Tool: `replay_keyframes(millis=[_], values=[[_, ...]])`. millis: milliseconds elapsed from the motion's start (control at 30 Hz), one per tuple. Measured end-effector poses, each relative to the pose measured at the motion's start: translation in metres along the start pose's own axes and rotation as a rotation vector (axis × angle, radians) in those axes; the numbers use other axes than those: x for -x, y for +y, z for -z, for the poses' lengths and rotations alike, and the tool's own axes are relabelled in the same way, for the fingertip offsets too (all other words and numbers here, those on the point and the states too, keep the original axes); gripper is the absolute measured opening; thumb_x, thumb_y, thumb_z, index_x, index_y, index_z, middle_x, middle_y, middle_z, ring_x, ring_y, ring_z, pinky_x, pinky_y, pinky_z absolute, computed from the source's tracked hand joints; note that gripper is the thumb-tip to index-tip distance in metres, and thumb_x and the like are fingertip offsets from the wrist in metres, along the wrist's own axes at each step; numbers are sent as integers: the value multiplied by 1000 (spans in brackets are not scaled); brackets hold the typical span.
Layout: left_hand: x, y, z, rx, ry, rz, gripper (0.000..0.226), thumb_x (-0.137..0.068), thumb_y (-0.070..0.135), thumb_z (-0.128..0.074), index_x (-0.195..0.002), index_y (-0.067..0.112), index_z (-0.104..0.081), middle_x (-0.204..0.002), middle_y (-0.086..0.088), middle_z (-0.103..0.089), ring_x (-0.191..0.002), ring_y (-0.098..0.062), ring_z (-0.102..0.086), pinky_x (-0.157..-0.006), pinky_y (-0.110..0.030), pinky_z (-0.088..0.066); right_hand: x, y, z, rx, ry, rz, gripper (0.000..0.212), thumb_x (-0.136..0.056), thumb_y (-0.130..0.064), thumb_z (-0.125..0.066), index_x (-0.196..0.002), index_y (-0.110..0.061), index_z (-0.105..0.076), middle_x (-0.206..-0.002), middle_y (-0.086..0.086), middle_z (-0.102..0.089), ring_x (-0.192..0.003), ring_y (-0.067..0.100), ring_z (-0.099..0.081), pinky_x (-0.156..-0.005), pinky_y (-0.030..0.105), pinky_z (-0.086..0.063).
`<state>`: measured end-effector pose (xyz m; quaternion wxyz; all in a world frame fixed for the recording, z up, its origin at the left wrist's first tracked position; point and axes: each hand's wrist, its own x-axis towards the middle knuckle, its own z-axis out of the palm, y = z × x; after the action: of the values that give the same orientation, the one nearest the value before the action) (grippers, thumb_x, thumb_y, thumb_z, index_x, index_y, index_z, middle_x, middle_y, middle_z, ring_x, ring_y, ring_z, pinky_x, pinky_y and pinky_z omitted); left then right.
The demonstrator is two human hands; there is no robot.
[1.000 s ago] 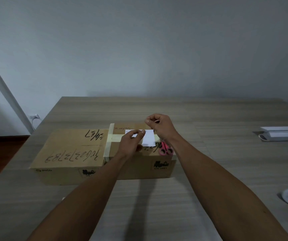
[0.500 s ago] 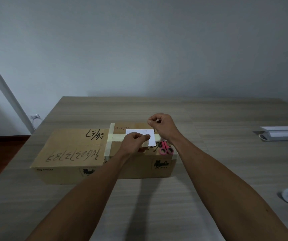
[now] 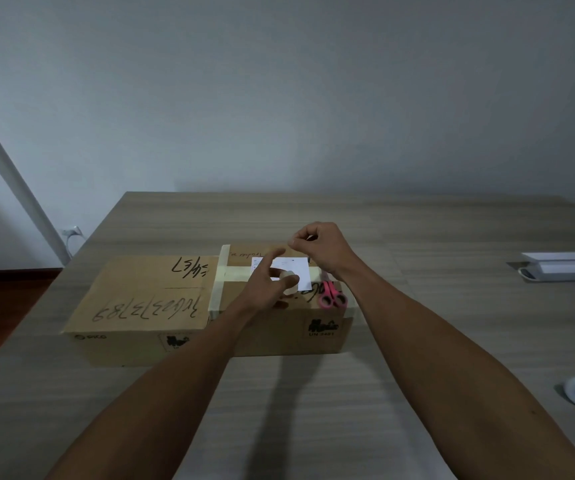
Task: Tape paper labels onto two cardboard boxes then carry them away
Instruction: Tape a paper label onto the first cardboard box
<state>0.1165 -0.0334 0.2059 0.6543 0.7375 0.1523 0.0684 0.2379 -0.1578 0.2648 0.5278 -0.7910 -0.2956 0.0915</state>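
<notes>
Head view: I see a wide wooden table against a plain pale wall, with dark floor at the far left. Two cardboard boxes sit side by side mid-table. A white paper label lies on the right box beside pink scissors. The left hand hovers over the label, fingers loosely spread. The right hand is curled, fingertips pinched together; what it pinches I cannot tell.
</notes>
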Motion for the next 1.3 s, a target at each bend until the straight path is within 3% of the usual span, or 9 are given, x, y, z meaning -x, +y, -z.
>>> replay_keyframes(millis=[67,267,500,633,733,900,1067,1167,1300], values=[[-2,2,3,4,-47,-17,72,-94,25,-74,-152,43,-34,-121,-13,-59,-89,-25,-69,-75,-36,-62,-2,0,1,27,3,19,9,-87,-16,-80,-86,-7,-78,-92,1,-71,-78,9,-64,-68,28,-51],[-1,11,2,-7,-125,-31,59,-96,26,-71,-139,52,-40,-123,-14,-59,-83,-20,-66,-76,-32,-60,-4,1,5,36,27,15,7,-86,-18,-80,-86,-11,-81,-90,-1,-74,-85,16,-68,-79,37,-57],[-2,12,-1,-85,-134,-103,70,-97,21,-70,-155,37,-32,-132,-6,-54,-108,-21,-61,-69,-22,-57,-3,0,7,-5,30,-41,5,-84,-16,-81,-87,-12,-82,-84,-1,-77,-84,17,-71,-75,38,-57],[-1,6,0,-121,-165,-109,68,-95,20,-72,-148,47,-38,-127,-10,-58,-116,-22,-61,-80,-36,-63,-12,11,5,-88,159,-279,52,-82,-14,-81,-131,-15,-64,-106,0,-59,-94,20,-64,-76,34,-56],[1,1,2,-62,-142,-94,64,-97,16,-70,-148,43,-40,-114,-14,-63,-96,-18,-70,-72,-30,-60,-11,28,9,196,275,-413,9,-87,-17,-64,-92,-16,-57,-85,1,-54,-79,28,-63,-72,40,-57],[-7,-7,7,-49,-94,-80,63,-95,28,-73,-144,53,-41,-115,-16,-67,-84,-14,-67,-76,-38,-60,19,51,13,651,-120,-561,30,-83,-25,-75,-74,-12,-50,-78,7,-57,-76,29,-61,-63,32,-44],[-14,-2,8,-75,-113,-77,63,-96,28,-71,-146,49,-38,-126,-9,-64,-115,-20,-64,-77,-30,-61,31,60,6,684,-68,-591,36,-76,-20,-86,-73,-14,-50,-86,7,-61,-82,28,-64,-62,32,-47],[-18,1,8,-96,-110,-80,62,-98,26,-69,-147,45,-37,-125,-5,-64,-118,-17,-63,-69,-15,-55,31,57,5,697,-41,-592,38,-75,-17,-87,-71,-12,-50,-89,10,-62,-83,28,-63,-64,31,-47],[-21,3,11,-88,-85,-46,61,-97,26,-70,-145,47,-39,-117,-7,-70,-112,-19,-65,-76,-24,-50,33,53,0,782,-28,-592,32,-75,-18,-84,-94,-10,-59,-111,13,-64,-105,32,-64,-82,36,-53]])
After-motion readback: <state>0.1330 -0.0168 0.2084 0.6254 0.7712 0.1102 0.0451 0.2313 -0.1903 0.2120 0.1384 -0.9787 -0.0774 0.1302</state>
